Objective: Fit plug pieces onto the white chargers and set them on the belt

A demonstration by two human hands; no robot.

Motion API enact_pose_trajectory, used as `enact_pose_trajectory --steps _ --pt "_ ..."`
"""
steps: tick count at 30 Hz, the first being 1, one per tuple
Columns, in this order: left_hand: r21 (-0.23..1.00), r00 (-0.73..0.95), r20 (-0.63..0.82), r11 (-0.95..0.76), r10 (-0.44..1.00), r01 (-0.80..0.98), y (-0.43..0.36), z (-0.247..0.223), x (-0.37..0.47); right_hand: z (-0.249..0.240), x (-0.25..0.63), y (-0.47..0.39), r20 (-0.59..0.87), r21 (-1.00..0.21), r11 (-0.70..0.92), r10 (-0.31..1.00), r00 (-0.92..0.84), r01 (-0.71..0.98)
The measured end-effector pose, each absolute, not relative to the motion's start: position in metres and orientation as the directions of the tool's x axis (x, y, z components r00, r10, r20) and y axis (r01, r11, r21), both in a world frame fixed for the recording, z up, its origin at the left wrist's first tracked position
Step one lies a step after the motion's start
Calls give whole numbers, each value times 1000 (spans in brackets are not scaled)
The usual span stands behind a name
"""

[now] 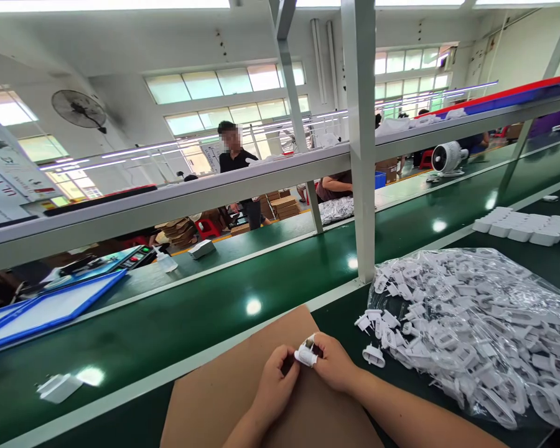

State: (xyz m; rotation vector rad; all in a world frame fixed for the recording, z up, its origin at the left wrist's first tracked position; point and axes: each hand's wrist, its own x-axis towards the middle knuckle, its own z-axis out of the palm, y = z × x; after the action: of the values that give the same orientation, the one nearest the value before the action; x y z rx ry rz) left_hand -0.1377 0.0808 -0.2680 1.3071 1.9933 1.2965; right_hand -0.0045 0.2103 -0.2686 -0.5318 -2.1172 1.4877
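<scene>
Over a sheet of brown cardboard (214, 398), both hands meet around one small white plastic part (305, 354). My right hand (332, 364) pinches its right side between thumb and fingers. My left hand (276, 381) is closed at the part's left side, with thumb and fingertips close together; whether it grips the part or only touches it is hard to tell. A clear plastic bag of many white plug parts (466, 323) lies open to the right. One loose plug part (374, 356) rests between the bag and my right hand.
A green conveyor belt (205, 311) runs across behind the cardboard, with a white adapter (60, 388) on its left. White housings (522, 225) stand in rows at the right. A metal post (361, 155) rises beyond the cardboard. A person (238, 162) stands in the background.
</scene>
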Motion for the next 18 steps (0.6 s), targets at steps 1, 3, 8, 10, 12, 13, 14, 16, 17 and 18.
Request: enact_pose_trajectory --steps 1,3,8,10,12,13,14,16,17,18 --pt "870 -463 131 122 877 477 81 -268 -138 -268 -4 210 170 -944 328 572 -802 34" --pt "868 -454 126 123 882 481 80 -268 -138 -267 -4 210 166 -944 327 573 -803 38" --pt "878 -438 118 112 891 465 80 -264 -136 -266 -3 209 157 -946 321 574 -804 44" --pt "881 -448 116 116 887 458 79 -263 -135 -267 -4 209 159 -944 326 577 -801 47" --pt "881 -460 122 117 879 458 79 -263 -134 -268 -4 210 158 -942 330 578 -801 52" --pt "881 -461 126 115 878 459 79 -263 -135 -269 -4 210 157 -942 331 577 -801 53" --pt "881 -460 129 112 879 461 78 -264 -135 -270 -4 210 158 -942 331 577 -801 53" --pt "880 -450 131 106 883 463 78 -266 -136 -271 -5 211 162 -941 335 578 -800 52" --pt "880 -447 130 105 885 463 78 -267 -137 -272 -5 211 164 -941 335 578 -799 49" --pt "880 -444 130 103 887 463 78 -267 -137 -272 -5 211 166 -942 333 578 -799 45"
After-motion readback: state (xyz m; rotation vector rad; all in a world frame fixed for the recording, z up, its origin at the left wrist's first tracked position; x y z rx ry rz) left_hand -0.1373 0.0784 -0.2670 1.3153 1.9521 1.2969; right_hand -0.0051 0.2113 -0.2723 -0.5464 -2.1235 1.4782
